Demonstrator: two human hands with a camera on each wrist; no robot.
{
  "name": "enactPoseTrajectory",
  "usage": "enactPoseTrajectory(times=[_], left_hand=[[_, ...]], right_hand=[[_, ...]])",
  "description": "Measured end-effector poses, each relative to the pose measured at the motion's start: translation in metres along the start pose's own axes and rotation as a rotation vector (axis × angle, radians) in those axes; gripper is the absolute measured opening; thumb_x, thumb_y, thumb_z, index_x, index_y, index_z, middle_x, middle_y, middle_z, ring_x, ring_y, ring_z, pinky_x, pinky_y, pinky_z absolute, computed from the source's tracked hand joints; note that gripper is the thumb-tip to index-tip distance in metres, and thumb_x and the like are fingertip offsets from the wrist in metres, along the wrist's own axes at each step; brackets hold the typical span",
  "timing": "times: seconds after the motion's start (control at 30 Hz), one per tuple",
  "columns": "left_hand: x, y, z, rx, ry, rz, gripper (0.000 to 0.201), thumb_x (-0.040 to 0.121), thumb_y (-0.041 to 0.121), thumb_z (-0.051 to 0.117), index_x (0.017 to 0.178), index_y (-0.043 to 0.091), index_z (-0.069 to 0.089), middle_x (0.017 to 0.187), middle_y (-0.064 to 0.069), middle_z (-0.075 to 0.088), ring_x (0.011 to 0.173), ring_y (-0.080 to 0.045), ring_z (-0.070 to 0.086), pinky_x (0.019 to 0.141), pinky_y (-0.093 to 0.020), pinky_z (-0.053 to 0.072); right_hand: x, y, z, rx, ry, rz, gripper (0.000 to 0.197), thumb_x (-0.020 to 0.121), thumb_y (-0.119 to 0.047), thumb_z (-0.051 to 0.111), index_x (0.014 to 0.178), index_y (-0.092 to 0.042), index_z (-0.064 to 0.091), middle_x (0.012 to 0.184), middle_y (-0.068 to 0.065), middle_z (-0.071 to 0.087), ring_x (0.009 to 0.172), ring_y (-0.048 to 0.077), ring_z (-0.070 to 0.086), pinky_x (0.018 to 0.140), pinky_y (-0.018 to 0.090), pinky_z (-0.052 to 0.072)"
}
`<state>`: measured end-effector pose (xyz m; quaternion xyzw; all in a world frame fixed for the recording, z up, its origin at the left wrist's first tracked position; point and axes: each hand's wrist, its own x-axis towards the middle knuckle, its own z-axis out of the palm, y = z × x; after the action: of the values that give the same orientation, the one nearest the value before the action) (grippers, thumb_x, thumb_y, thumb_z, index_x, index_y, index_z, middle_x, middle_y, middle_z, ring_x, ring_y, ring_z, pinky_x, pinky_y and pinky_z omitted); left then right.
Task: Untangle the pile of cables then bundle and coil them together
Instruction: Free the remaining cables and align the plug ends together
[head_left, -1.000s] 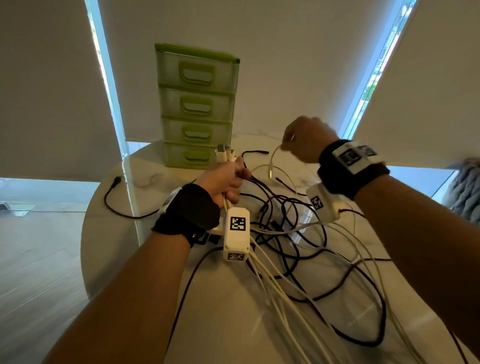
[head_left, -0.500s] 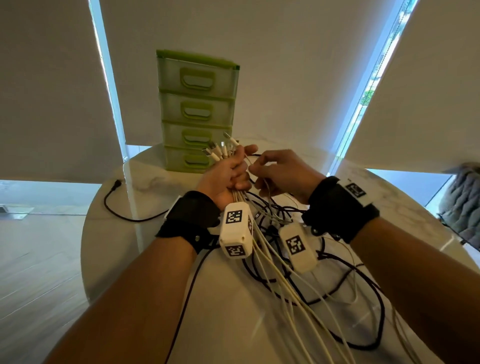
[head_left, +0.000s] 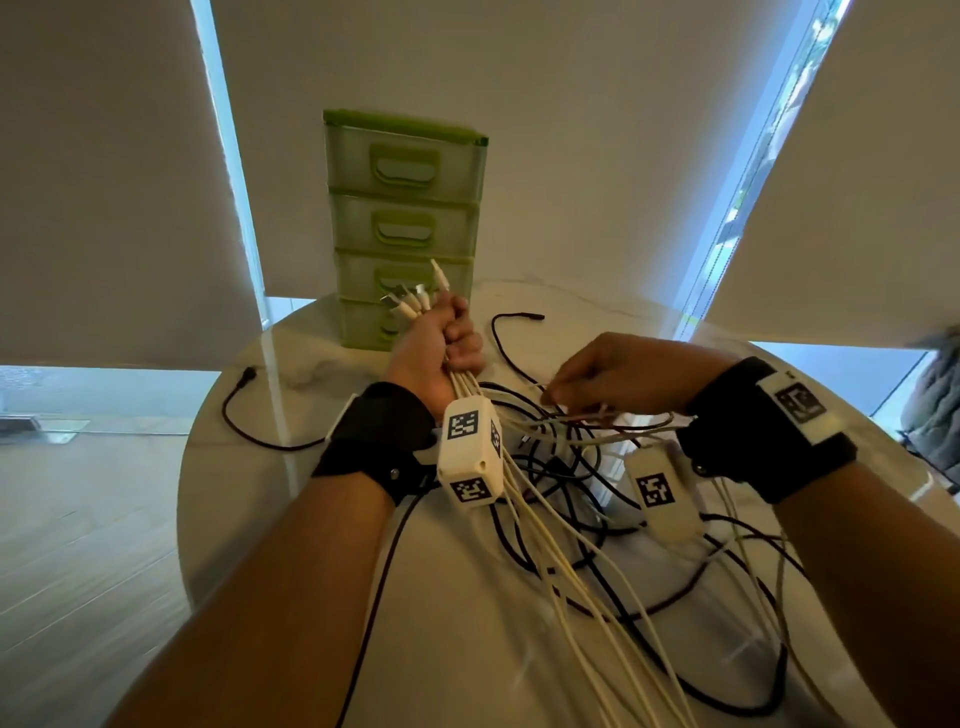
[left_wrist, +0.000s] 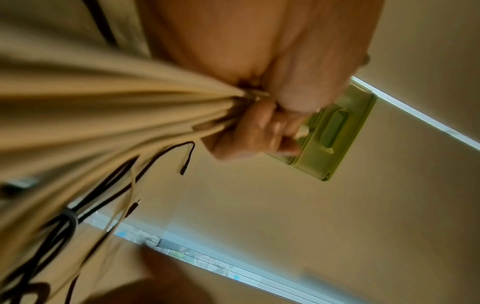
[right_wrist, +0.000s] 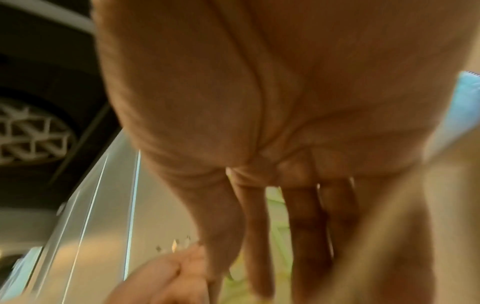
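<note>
My left hand (head_left: 441, 343) is fisted round the white cables (head_left: 545, 551), plugs up. My right hand (head_left: 618, 374) hovers over the black tangle (head_left: 582, 467) on the tabletop (head_left: 249, 499), fingers extended, holding nothing I can see. I'd lift one strand slowly, keeping the fist tight.

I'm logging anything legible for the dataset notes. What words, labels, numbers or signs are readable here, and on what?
No readable words, brands or numbers.
Left wrist camera box: black-and-white square code markers, no text.
Right wrist camera box: the same.
Right wristband tag: the same.
Green drawer unit: no labels visible.
</note>
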<state>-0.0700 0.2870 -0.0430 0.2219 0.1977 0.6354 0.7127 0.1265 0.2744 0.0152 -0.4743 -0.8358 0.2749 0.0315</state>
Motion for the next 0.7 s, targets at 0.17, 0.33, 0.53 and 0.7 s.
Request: enactPoseTrajectory(times=[0.17,0.33,0.53,0.7], left_hand=[[-0.008,-0.012,0.012,0.300,-0.221,-0.239,0.041,0.099,0.033,0.033,0.065,0.018,0.049,0.043,0.009,0.029,0.030,-0.001,0.026,0.025,-0.011,0.018],[-0.009,-0.016,0.014,0.355,-0.320,-0.340,0.049,0.096,0.038,0.033,0.055,0.018,0.053,0.043,0.008,0.031,0.031,0.000,0.028,0.026,-0.009,0.021],[-0.012,-0.020,0.012,0.430,-0.377,-0.330,0.042,0.082,0.053,0.051,0.066,0.016,0.064,0.045,0.009,0.032,0.033,0.001,0.027,0.028,-0.009,0.024],[-0.014,-0.021,0.011,0.466,-0.493,-0.346,0.043,0.063,0.057,0.078,0.066,0.017,0.063,0.045,0.009,0.035,0.036,-0.001,0.032,0.032,-0.013,0.031]], right_hand=[[0.015,-0.020,0.006,0.588,0.392,-0.115,0.032,0.101,-0.030,0.045,0.132,-0.026,0.053,0.106,0.002,0.066,0.103,0.019,0.064,0.093,0.040,0.053],[0.021,-0.021,0.016,0.603,0.502,-0.179,0.030,0.101,-0.023,0.045,0.128,-0.021,0.058,0.102,-0.003,0.068,0.101,0.012,0.066,0.086,0.034,0.054],[0.013,-0.021,0.014,0.759,0.399,-0.188,0.022,0.099,-0.019,0.049,0.111,-0.018,0.067,0.090,0.002,0.068,0.074,0.014,0.062,0.072,0.025,0.056],[0.010,-0.028,0.018,0.765,0.377,-0.188,0.022,0.098,-0.021,0.050,0.103,-0.015,0.071,0.065,-0.005,0.064,0.056,0.010,0.053,0.063,0.021,0.052]])
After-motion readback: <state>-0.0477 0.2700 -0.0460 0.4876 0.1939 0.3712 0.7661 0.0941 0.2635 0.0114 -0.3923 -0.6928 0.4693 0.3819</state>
